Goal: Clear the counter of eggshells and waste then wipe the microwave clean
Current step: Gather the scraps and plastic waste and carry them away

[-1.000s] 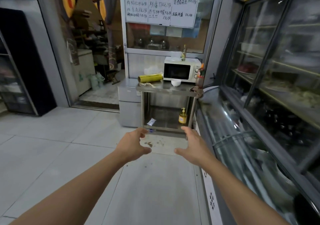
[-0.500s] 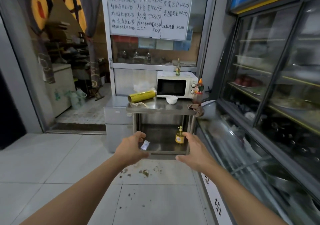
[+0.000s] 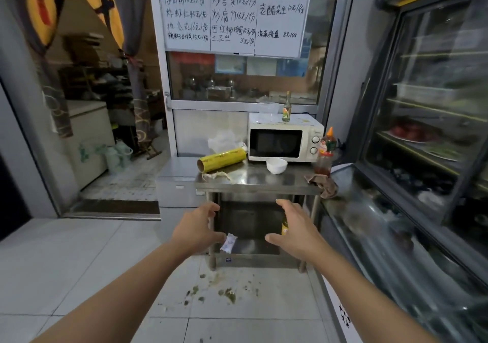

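Observation:
A white microwave [image 3: 284, 140] stands at the back of a steel counter [image 3: 258, 183], its door closed. Pale scraps of waste [image 3: 216, 175] lie at the counter's front left. A brown rag [image 3: 323, 184] hangs over the counter's right corner. My left hand [image 3: 196, 227] and my right hand [image 3: 295, 227] are stretched out in front of me, below the counter's front edge, fingers apart and holding nothing. Both are well short of the counter.
On the counter lie a yellow film roll [image 3: 223, 160], a white bowl [image 3: 276, 165] and a red sauce bottle [image 3: 324, 155]. A glass bottle [image 3: 286, 107] stands on the microwave. Green spots stain the floor [image 3: 211, 292]. A glass display case [image 3: 412, 237] runs along the right.
I have come closer to the counter, which now looks larger and higher in view. Both hands stay stretched out and empty.

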A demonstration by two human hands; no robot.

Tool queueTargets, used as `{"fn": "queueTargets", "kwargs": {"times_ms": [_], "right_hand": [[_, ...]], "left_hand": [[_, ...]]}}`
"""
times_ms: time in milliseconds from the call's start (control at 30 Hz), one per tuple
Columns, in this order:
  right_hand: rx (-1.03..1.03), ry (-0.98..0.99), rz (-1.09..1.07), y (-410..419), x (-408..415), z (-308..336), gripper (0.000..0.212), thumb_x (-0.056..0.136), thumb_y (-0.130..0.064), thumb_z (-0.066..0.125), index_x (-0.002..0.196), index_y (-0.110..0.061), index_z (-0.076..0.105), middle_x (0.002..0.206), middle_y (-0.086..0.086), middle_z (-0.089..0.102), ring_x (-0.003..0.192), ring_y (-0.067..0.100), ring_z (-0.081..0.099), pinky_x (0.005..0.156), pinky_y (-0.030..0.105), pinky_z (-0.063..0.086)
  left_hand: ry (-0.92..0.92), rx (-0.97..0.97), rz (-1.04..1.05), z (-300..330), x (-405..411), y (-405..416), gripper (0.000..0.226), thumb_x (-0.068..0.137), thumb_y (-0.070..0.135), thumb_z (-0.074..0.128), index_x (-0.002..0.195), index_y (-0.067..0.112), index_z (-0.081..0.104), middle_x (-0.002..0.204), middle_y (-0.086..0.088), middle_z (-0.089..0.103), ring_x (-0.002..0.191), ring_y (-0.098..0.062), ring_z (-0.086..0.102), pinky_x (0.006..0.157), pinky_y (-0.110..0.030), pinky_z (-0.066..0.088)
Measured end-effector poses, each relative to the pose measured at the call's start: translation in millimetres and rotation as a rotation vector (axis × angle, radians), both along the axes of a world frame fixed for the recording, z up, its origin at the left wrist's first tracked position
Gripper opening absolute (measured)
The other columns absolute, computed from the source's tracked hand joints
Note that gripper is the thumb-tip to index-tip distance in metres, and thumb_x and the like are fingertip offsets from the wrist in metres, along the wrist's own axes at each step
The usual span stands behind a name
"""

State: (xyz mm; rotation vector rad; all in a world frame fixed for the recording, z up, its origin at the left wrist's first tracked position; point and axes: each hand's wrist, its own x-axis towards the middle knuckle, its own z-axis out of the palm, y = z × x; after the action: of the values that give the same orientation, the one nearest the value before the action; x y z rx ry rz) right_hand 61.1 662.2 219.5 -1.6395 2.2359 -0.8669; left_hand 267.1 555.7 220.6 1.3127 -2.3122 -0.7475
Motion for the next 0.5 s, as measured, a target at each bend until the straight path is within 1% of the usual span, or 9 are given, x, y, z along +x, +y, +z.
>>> {"fn": "queueTargets", "kwargs": {"times_ms": [67,200,267,333,400,433,500], "right_hand": [[-0.002,0.001,0.024,-39,-20,0,0.082,0.074,-0.038,0.073,0.140,-0.030,0.025,0.145,-0.004,0.031,0.130,0.017,0.037,0.097,0.029,0.034],[0.022,-0.018,0.091,-112,-53,0,0.083,0.074,-0.037,0.074,0.141,-0.029,0.025,0.146,-0.004,0.031,0.132,0.016,0.035,0.102,0.030,0.034],[0.021,-0.023,0.111,-146,-66,0,0.084,0.074,-0.036,0.074,0.141,-0.030,0.024,0.147,-0.004,0.030,0.132,0.016,0.035,0.102,0.031,0.035],[0.033,-0.026,0.124,-176,-74,-3,0.084,0.074,-0.036,0.074,0.141,-0.032,0.023,0.147,-0.005,0.029,0.131,0.016,0.036,0.099,0.030,0.036],[0.046,-0.015,0.147,-205,-78,-8,0.084,0.074,-0.037,0.074,0.141,-0.031,0.024,0.146,-0.005,0.030,0.130,0.016,0.037,0.094,0.027,0.036],[0.049,-0.014,0.161,-219,-80,-12,0.083,0.074,-0.037,0.074,0.141,-0.030,0.025,0.145,-0.004,0.030,0.129,0.016,0.037,0.094,0.027,0.035],[0.058,-0.022,0.182,-247,-81,-19,0.080,0.074,-0.037,0.074,0.139,-0.029,0.027,0.143,-0.004,0.033,0.128,0.015,0.038,0.096,0.026,0.036]], "left_hand": [[0.005,0.005,0.026,-1,-15,-33,0.066,0.071,0.028,0.078,0.128,0.026,0.045,0.124,0.003,0.056,0.105,-0.013,0.054,0.087,-0.028,0.048],[0.018,0.006,0.109,0,-41,-93,0.064,0.069,0.029,0.080,0.124,0.028,0.048,0.120,0.004,0.058,0.098,-0.009,0.052,0.081,-0.024,0.044],[0.013,-0.004,0.135,-2,-51,-119,0.064,0.069,0.031,0.079,0.124,0.028,0.048,0.119,0.005,0.058,0.099,-0.009,0.052,0.080,-0.023,0.043],[-0.007,-0.004,0.157,-4,-58,-143,0.064,0.069,0.030,0.079,0.126,0.027,0.048,0.120,0.005,0.058,0.104,-0.011,0.054,0.082,-0.023,0.044],[-0.015,0.010,0.181,-7,-62,-167,0.065,0.070,0.030,0.078,0.127,0.026,0.047,0.121,0.005,0.057,0.106,-0.013,0.054,0.087,-0.028,0.048],[-0.012,0.016,0.192,-9,-64,-180,0.064,0.071,0.031,0.078,0.127,0.026,0.047,0.120,0.005,0.057,0.106,-0.013,0.054,0.089,-0.029,0.048],[-0.005,0.014,0.201,-13,-65,-206,0.064,0.071,0.031,0.078,0.126,0.025,0.047,0.119,0.005,0.057,0.104,-0.012,0.054,0.088,-0.028,0.048]]}}
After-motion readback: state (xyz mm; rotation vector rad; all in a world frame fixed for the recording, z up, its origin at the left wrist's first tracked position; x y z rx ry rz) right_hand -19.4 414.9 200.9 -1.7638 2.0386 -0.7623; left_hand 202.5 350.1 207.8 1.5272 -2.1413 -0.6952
